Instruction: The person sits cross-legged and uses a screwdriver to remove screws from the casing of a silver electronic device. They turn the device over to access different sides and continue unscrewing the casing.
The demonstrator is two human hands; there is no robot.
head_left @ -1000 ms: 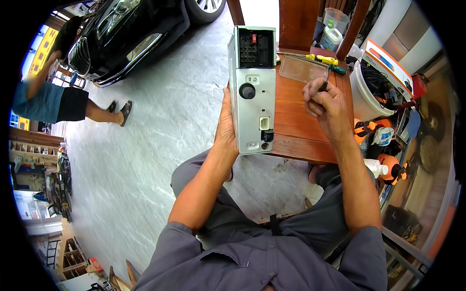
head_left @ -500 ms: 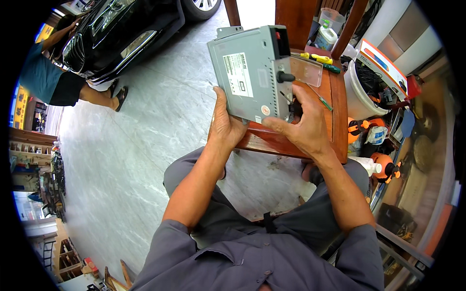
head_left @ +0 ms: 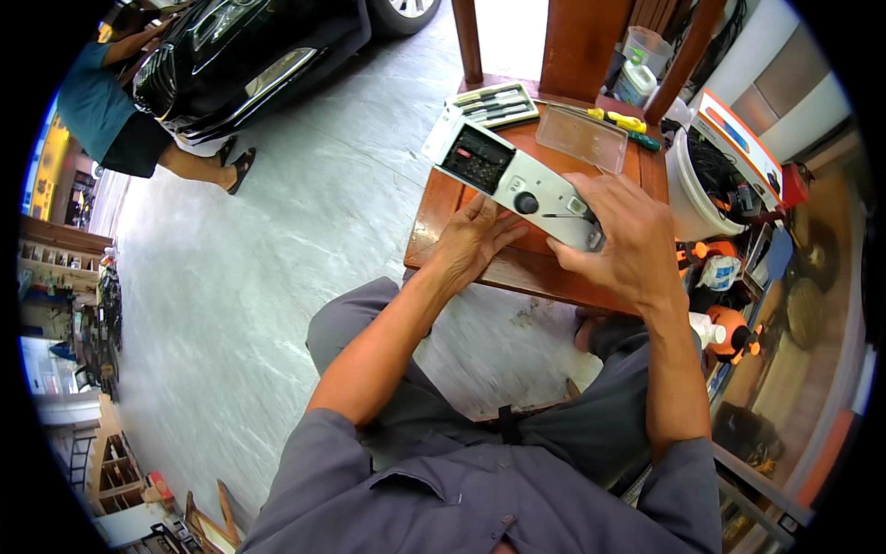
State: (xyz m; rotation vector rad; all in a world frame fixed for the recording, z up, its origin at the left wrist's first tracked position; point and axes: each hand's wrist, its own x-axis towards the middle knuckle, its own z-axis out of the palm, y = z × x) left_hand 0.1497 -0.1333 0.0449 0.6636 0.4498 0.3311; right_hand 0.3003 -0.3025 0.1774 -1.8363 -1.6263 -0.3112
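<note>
A long grey-white electronic unit (head_left: 517,175) with a dark panel and a round knob lies slanted on a small wooden table (head_left: 535,272). My left hand (head_left: 471,242) presses its fingers against the unit's near edge. My right hand (head_left: 620,238) grips the unit's right end. A thin dark tool (head_left: 563,215) pokes out from under its fingers across the unit's face.
On the table's far side lie a tray of screwdrivers (head_left: 489,103), a clear plastic lid (head_left: 581,137) and yellow and green screwdrivers (head_left: 620,120). A white bucket (head_left: 688,198) and orange tools (head_left: 734,332) stand at right. A black car (head_left: 249,55) and a standing person (head_left: 111,115) are at far left.
The unit was held upright, then tipped on its side off the table. Now it lies face up on the tabletop, with both hands lowered onto it.
</note>
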